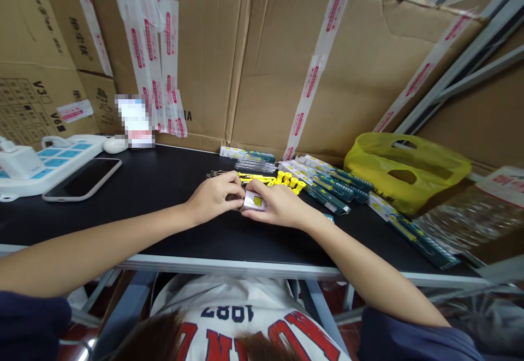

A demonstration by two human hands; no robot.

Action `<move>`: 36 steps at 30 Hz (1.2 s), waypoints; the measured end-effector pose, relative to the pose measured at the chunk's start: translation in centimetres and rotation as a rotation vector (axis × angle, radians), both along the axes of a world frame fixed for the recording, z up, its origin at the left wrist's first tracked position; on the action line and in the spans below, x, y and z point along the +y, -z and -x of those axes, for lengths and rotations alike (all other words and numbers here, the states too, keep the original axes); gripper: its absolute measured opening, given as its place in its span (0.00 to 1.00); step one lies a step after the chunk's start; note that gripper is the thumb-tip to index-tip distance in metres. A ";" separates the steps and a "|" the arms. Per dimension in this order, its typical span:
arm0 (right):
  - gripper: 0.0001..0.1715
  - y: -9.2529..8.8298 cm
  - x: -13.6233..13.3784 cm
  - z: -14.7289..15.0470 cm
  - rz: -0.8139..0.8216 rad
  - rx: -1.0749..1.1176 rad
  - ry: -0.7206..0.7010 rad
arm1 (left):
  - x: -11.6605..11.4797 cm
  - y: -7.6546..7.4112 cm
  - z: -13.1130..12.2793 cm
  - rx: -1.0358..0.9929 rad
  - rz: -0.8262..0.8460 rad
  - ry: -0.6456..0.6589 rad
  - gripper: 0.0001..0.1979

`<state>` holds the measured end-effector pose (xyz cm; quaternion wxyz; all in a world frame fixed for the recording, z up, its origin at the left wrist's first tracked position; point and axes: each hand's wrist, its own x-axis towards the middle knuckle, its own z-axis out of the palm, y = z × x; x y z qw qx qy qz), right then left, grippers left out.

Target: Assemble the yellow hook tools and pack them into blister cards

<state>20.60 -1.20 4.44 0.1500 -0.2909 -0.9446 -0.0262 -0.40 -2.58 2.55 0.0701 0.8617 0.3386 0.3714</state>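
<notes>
My right hand (pixel 278 203) is closed around a slim carton (pixel 256 201), whose white end with a yellow square label shows between thumb and fingers. My left hand (pixel 216 197) pinches at the left end of that carton; its fingertips touch the edge. The rest of the carton is hidden beneath my right hand. Just beyond my hands lie several yellow-handled tools (pixel 290 180), partly covered by my fingers. Behind them is a bundle of clear plastic tubes (pixel 257 164). Thin wire-like pieces (pixel 215 174) lie beyond my left hand.
Several white-and-green cartons (pixel 327 178) lie at the right, one carton (pixel 413 230) nearer the edge. A yellow plastic bag (pixel 405 170) and clear plastic packaging (pixel 466 214) stand farther right. A phone (pixel 84 179) and power strip (pixel 67 159) are left. Cardboard (pixel 270 66) walls the back.
</notes>
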 end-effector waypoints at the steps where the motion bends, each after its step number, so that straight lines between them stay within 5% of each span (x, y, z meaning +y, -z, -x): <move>1: 0.23 0.0 -0.1 0.1 -0.001 0.006 -0.003 | -0.1 0.1 -0.2 -0.010 -0.008 -0.020 0.05; 17: 0.24 -0.7 1.6 -1.0 0.144 0.115 0.063 | 1.9 0.3 0.6 -0.357 0.407 0.049 0.12; 29: 0.23 -0.1 1.1 -0.5 0.119 0.075 0.017 | 1.3 0.4 -0.1 -0.204 0.311 -0.044 0.11; 36: 0.23 -0.1 1.6 -0.7 0.133 0.076 0.026 | 1.6 0.6 0.7 -0.095 0.299 0.038 0.29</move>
